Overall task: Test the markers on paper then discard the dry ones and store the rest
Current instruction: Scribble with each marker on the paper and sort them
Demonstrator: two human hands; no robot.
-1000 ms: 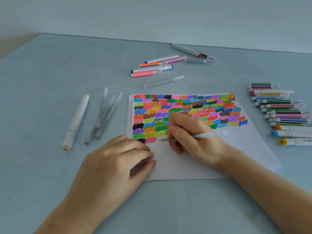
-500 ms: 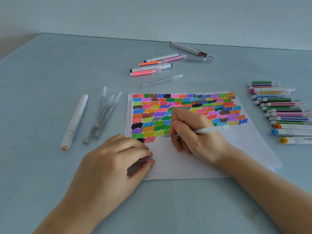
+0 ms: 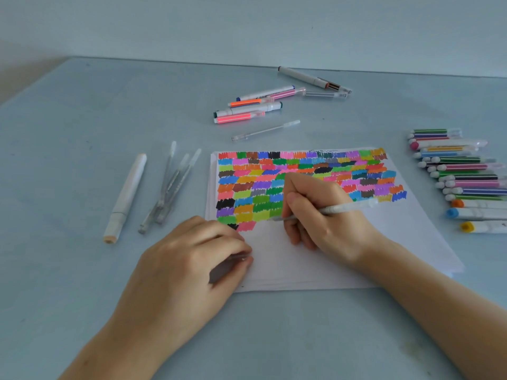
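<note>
The right hand grips a pale clear pen, its tip on the paper just below the coloured swatches. The left hand rests on the paper's near-left corner, fingers curled round a small dark piece, likely a cap. Left of the paper lie a white marker and a bundle of clear pens. Beyond it lies a loose cluster of markers; to the right, a row of striped markers. No container shows.

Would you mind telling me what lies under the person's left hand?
The left hand rests on the white paper stack's near-left corner and curls over a small dark object; most of that object is covered, so I cannot identify it.
</note>
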